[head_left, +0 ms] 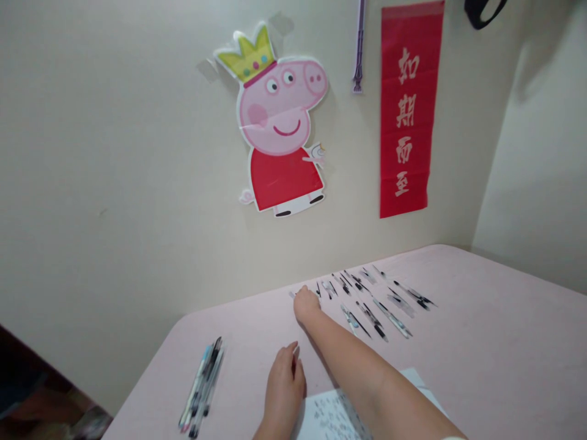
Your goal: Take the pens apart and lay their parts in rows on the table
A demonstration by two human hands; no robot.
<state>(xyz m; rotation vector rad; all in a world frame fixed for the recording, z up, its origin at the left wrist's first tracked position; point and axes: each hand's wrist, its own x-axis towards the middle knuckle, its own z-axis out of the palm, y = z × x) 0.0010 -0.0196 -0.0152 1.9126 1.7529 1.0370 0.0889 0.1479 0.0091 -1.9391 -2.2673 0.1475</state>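
One bundle of pens (202,388) lies left of the written paper (328,418), apart from both our hands. Just beside the paper's left edge, our left hand (284,380) has loosely bent fingers. Beyond the paper, our right hand (306,305) curls down; we cannot tell whether either grips anything. Loose pens (392,318) spread beyond the paper, the closest near our right fingers.

Yellow-crowned pig cutout (284,122) is taped to pale wall (114,153), upper centre of frame. Red lettered banner (410,137) is mounted upper right. Purple strap (359,49) is hung between them, cut off by top edge. Black loop (473,14) is cropped likewise, far upper right.
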